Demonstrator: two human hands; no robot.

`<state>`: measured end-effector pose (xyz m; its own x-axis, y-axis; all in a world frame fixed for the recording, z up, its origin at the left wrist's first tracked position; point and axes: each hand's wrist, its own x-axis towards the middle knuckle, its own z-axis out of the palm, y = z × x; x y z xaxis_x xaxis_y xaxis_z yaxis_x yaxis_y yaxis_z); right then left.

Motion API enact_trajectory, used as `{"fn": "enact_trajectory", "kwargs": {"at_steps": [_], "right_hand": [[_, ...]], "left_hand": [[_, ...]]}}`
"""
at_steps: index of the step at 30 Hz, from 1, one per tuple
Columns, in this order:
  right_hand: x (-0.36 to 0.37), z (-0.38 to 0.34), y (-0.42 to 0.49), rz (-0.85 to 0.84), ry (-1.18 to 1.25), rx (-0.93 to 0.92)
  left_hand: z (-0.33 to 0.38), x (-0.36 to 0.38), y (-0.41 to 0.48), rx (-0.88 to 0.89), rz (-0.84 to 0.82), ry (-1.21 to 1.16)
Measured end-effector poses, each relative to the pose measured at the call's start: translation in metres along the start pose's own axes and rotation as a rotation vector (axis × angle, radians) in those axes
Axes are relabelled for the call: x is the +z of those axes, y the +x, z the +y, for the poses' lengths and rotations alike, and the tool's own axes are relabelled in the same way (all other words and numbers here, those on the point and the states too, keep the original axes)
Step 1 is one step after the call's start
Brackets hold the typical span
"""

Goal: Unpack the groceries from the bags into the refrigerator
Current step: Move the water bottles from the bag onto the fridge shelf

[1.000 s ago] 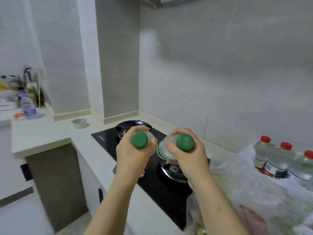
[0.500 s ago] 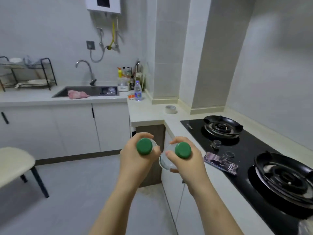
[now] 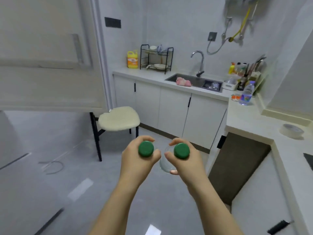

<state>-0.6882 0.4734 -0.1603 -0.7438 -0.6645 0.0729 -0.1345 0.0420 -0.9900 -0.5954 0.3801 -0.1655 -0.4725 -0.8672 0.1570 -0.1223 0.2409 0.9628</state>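
Head view, looking down over both forearms to a grey tiled floor (image 3: 50, 192). The left hand (image 3: 135, 164) held a green-capped bottle (image 3: 146, 148) upright, fingers (image 3: 147, 138) wrapped tight round the neck just under the cap; the bottle's body was hidden behind the hand. The right hand (image 3: 189, 164) held a second green-capped bottle (image 3: 181, 150) the same way, fingers clamped round it, with some clear plastic showing below the thumb. The two bottles were side by side, near each other but apart, both in the air in front of the person and above the floor.

On the left stood a big white door or panel (image 3: 50, 73), blurred; whether it was the refrigerator could not be told. Beyond the hands was a stool with a cream cushion (image 3: 118, 118). Along the far wall ran a white worktop (image 3: 152, 77) with a yellow jug (image 3: 132, 59), a black dish rack (image 3: 156, 58), and a sink (image 3: 211, 82) with a pink cloth (image 3: 183, 81) in it, under a curved tap (image 3: 199, 63). On the right stretch of worktop stood a clear water bottle (image 3: 246, 94) and, nearer, a roll of tape (image 3: 291, 131).
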Motion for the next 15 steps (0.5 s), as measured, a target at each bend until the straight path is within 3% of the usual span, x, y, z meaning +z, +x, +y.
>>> {"fn": "enact_trajectory", "kwargs": {"at_steps": [15], "right_hand": [[0.155, -0.013, -0.005, -0.616, -0.006, -0.154]], "left_hand": [[-0.029, -0.154, -0.034, -0.12, 0.638, 0.043]]}}
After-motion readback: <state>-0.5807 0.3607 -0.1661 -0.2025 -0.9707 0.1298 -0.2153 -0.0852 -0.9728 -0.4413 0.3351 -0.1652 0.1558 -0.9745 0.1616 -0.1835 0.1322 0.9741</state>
